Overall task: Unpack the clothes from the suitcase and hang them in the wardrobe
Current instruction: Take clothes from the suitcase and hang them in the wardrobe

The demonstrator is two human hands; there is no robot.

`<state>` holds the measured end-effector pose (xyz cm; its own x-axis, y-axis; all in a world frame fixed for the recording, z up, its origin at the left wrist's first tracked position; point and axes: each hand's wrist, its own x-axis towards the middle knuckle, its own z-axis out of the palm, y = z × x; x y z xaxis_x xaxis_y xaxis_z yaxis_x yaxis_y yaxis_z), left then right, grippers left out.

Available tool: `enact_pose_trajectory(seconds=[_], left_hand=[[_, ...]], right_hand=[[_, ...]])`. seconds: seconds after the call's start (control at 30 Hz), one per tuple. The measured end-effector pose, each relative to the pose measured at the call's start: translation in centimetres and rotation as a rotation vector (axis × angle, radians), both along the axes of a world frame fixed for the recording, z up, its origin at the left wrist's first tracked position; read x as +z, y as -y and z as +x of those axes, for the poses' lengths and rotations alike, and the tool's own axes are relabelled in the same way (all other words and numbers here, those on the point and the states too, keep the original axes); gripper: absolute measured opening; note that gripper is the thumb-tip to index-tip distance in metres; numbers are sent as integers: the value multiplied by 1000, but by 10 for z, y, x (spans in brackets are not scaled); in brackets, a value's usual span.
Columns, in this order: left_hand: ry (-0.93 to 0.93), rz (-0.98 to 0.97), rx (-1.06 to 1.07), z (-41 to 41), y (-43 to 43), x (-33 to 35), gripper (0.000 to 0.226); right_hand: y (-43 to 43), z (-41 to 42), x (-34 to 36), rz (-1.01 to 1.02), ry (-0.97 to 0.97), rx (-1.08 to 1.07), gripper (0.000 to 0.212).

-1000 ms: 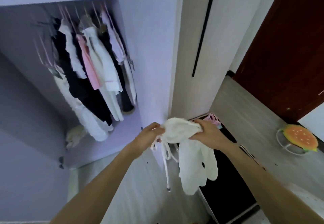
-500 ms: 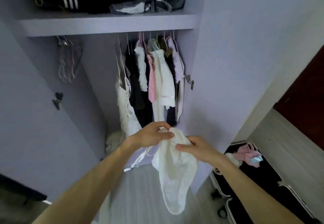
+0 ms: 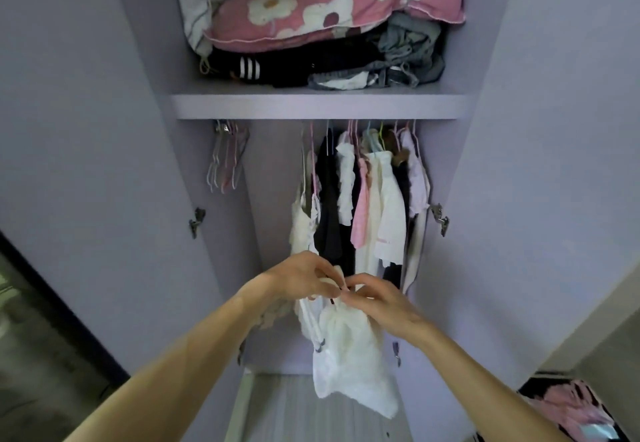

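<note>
The lilac wardrobe (image 3: 318,106) now fills the view, suitcase (image 3: 530,386) at five o'clock, and left hand (image 3: 304,279) and right hand (image 3: 377,299) have met just below centre, both pinching the white garment (image 3: 349,355), seemingly readying it to hang.

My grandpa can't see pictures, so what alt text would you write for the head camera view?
A left hand and a right hand pinch the top of a white garment before an open lilac wardrobe. Inside, hanging clothes are on the right and empty hangers on the left, with a pink flowered pillow on the shelf above.
</note>
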<state>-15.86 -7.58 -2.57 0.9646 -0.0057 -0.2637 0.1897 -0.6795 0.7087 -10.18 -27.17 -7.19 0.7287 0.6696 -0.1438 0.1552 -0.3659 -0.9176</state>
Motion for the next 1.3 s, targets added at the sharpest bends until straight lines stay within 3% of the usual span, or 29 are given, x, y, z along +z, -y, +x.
enact_pose_trajectory(seconds=[0.1, 0.27, 0.4, 0.57, 0.63, 0.8, 0.83, 0.93, 1.03, 1.17, 1.3], left_hand=[[7, 36, 65, -1, -8, 11, 18], [-35, 324, 138, -3, -38, 25, 11], [37, 474, 271, -8, -52, 35, 19], [104, 697, 408, -14, -60, 35, 26], [103, 704, 447, -17, -63, 36, 25], [120, 513, 566, -22, -76, 36, 23], [131, 393, 597, -23, -78, 37, 21], [134, -254, 679, -26, -73, 44, 23], [172, -610, 680, -31, -72, 46, 23], [177, -716, 606, -29, -70, 47, 22], [116, -534, 484, -22, -57, 52, 23]], right_hand=[[-19, 5, 4, 74, 114, -98, 17], [-37, 22, 13, 64, 83, -134, 24], [-52, 26, 25, 153, -4, -132, 31], [-69, 25, 37, 222, -27, -82, 22], [-73, 26, 39, 247, -16, -113, 21], [-79, 30, 46, 284, -41, -151, 22], [-80, 31, 48, 293, -75, -148, 22], [-81, 32, 54, 374, -226, -115, 18], [-82, 34, 57, 410, -320, -67, 29], [-85, 36, 55, 406, -262, -11, 46], [-86, 30, 53, 385, -239, 91, 32]])
